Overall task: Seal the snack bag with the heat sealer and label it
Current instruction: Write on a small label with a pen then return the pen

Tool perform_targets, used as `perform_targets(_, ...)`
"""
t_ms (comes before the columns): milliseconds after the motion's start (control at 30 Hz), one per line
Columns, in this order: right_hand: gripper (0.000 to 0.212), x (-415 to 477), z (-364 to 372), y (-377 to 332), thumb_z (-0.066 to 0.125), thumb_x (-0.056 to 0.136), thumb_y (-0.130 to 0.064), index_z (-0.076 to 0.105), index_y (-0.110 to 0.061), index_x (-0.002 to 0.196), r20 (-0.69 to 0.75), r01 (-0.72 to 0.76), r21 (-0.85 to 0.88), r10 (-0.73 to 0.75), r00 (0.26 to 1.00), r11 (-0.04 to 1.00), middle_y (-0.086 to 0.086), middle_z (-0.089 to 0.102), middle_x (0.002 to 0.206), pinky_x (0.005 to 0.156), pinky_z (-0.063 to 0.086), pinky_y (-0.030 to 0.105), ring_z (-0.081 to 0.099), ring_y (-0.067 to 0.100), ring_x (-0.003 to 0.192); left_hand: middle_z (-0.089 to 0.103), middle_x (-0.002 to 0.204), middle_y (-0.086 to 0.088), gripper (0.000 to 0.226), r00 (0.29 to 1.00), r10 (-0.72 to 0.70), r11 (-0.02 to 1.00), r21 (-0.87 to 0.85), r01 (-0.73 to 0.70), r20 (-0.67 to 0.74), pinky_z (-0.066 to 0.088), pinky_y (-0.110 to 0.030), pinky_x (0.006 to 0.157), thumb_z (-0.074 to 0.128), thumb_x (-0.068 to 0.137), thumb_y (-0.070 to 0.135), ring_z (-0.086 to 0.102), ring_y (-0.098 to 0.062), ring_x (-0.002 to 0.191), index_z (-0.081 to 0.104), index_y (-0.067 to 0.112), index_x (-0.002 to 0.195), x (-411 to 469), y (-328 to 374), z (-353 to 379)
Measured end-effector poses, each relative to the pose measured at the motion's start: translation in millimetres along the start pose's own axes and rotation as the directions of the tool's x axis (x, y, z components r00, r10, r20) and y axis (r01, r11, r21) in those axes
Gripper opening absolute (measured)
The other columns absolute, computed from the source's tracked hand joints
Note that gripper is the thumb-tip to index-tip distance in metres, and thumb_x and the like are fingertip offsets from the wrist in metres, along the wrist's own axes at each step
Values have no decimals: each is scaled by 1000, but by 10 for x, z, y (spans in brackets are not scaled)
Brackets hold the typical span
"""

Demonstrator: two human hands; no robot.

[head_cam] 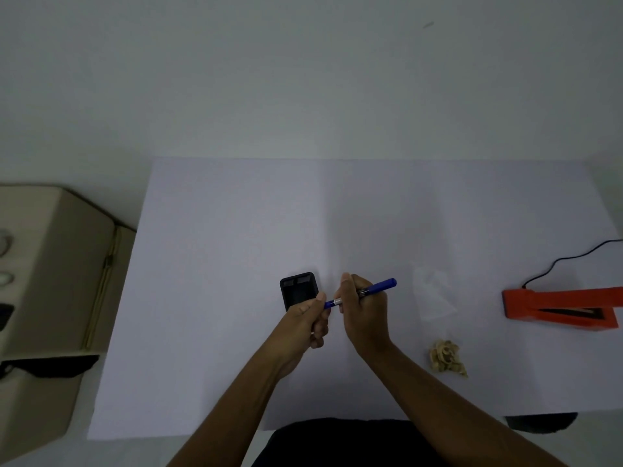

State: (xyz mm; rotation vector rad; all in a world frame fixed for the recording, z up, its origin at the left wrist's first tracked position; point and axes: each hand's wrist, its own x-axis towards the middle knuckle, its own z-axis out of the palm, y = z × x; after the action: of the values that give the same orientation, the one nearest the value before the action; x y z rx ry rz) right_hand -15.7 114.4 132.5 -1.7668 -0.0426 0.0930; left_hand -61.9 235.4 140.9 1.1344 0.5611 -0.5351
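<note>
Blue pen between both hands

Plain indoor workspace, white table against bare wall, beige box alongside

Head-worn wide-angle, only view going. Looks forward and steeply down at the white table from its near edge, pretty close in. Catches left hand and right hand on a blue pen roughly mid-frame, reaching in from the bottom. Clips the orange heat sealer at the right edge and a beige box at the left. Takes in grey wall up top.
</note>
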Motion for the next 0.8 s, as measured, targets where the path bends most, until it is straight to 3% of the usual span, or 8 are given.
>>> perform_targets(100,55,21,39,-30,48,94,-40,53,4,60,42,-7,25,6,999,1000,14,47,47,45,40,37,45,29,43,39,58,-1,43,999,-33,999,4,33,18,30,-22,51,44,99,46,34,-11,53,50,15,70,-16,28,-65)
perform_targets(200,43,99,66,-3,53,97,-30,56,-9,60,116,-98,79,89,989,992,0,50,48,50,42,26,48,13,46,47,57,0,44,1000,-5,980,198,10,-26,35,-22,51,41,100,47,40,-12,54,53,16,70,-21,152,-188)
perform_targets(267,43,155,81,64,54,99,-30,57,-2,66,181,-169,116,146,973,979,-1,53,54,53,41,21,47,9,51,51,56,1,45,990,96,935,350,-56,-99,36,-22,52,42,100,46,43,-12,54,56,17,69,-10,298,-329)
perform_targets(333,40,207,96,176,51,101,-33,61,-2,78,197,-267,136,239,951,954,0,57,61,51,38,17,44,6,52,52,55,2,46,942,277,807,578,-119,-192,36,-23,53,44,100,43,44,-12,52,56,16,64,12,443,-547)
perform_targets(400,38,263,107,315,49,101,-41,65,-11,85,155,-365,113,347,925,924,5,63,72,54,40,19,47,8,56,55,57,-1,48,879,410,608,791,-65,-243,37,-25,52,43,101,41,47,-14,52,55,12,65,35,552,-766)
perform_targets(533,39,313,158,565,45,103,-40,64,-8,90,75,-415,-185,434,898,891,5,65,81,67,44,26,55,12,70,57,70,-4,40,872,441,206,970,132,-212,49,-35,60,41,103,35,60,-26,67,61,8,82,202,513,-926)
perform_targets(700,18,274,280,762,53,100,-27,63,-12,103,155,-383,-390,469,869,837,1,62,90,62,41,16,58,15,82,55,76,-2,32,916,344,74,978,193,-207,52,-35,64,41,103,35,61,-23,71,62,12,93,513,268,-890)
perform_targets(800,21,245,327,878,54,99,-22,63,-9,111,180,-386,-444,502,846,809,1,63,94,66,46,21,60,16,85,60,81,-4,43,918,279,98,959,267,-284,44,-30,58,35,103,42,57,-21,69,63,10,95,631,123,-829)
